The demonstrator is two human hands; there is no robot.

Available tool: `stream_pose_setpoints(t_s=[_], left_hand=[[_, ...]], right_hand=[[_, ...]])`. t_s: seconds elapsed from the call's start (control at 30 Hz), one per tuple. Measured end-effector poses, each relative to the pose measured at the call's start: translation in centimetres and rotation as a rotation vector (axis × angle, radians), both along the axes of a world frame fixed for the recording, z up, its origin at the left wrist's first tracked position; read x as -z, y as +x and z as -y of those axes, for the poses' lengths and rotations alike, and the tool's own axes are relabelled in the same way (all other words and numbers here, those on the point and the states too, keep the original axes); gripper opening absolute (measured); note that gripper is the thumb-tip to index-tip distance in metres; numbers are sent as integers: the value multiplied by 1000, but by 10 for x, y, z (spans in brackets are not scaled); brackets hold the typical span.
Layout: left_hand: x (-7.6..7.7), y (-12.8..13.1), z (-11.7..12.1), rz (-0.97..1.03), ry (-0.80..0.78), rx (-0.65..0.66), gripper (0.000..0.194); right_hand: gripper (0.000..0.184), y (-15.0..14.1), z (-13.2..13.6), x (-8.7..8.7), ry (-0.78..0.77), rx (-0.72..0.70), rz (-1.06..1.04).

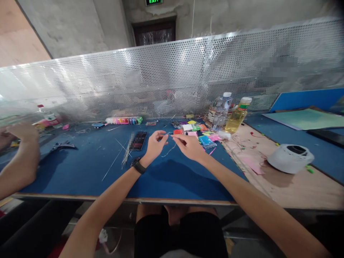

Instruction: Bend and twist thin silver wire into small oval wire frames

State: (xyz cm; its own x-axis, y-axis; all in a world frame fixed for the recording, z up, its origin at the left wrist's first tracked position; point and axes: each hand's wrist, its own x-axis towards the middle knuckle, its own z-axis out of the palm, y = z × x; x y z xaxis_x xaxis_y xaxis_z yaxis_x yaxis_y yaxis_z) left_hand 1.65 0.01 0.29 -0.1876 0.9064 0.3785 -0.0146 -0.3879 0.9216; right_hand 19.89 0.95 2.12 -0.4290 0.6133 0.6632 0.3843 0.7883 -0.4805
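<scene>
Running across beneath both forearms, the front edge of the blue tabletop [88, 179] lies nearest the body, and a broad blue stretch, partly darkened by shadow, leaves room between that edge and the hands. At the far left a co-worker's forearm [23, 165] takes up that side; to the right, a pale wooden board [285, 190] carries a white rounded device [287, 159]. Thin rods [126, 156] lie left of the dark watch [138, 165] on the left wrist. Over the middle, the left hand [156, 146] and right hand [189, 147] come almost tip to tip, the thumb and forefinger of each pinched on a fine strand [169, 151] (its slack part curls loosely below them); the other fingers bend inward. A black phone [139, 141] lies just left of the left hand, and small coloured packets [206, 141] spread beside and beyond the right. Behind these stand a clear bottle [221, 113] and a bottle of yellow liquid [237, 118], close together. A perforated metal panel [172, 71] rises along the far edge.
</scene>
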Motion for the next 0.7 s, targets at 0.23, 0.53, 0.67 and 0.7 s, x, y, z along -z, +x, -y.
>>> stream_pose_setpoints(t_s=[0.23, 0.53, 0.67, 0.7], left_hand=[[-1, -2, 6, -406, 130, -111, 12], [2, -13, -2, -634, 230, -124, 13], [7, -15, -4, -776, 191, -125, 18], [7, -16, -4, -807, 177, -109, 18]], right_hand=[[32, -2, 0, 1, 11, 46, 54], [31, -7, -1, 12, -69, -19, 42], [30, -9, -1, 13, -62, -40, 72], [30, -9, -1, 14, -59, -32, 77]])
